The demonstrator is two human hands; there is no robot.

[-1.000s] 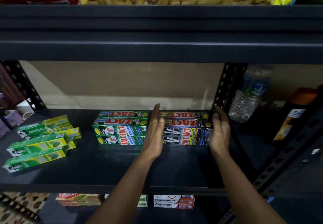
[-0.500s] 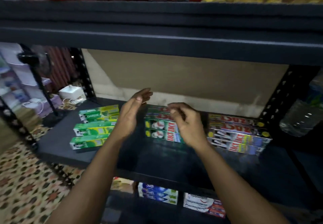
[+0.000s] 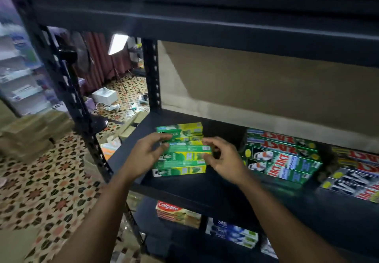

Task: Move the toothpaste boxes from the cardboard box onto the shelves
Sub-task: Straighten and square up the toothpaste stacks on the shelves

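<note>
Black shelf (image 3: 205, 191) bears green toothpaste boxes (image 3: 184, 157), left hand (image 3: 146, 154) and right hand (image 3: 225, 160) at their ends, fingers half-curled, grip unclear

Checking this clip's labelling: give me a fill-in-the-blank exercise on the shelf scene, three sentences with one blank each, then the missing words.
1. The left hand and right hand are at the green-and-yellow boxes, which lie at the ____ end of the middle shelf.
2. The red box on the level below bears the brand name ____.
3. The green boxes to the right of the right hand are printed with the word ____ in red letters.

Missing words: left; Colgate; ZACT.
</note>
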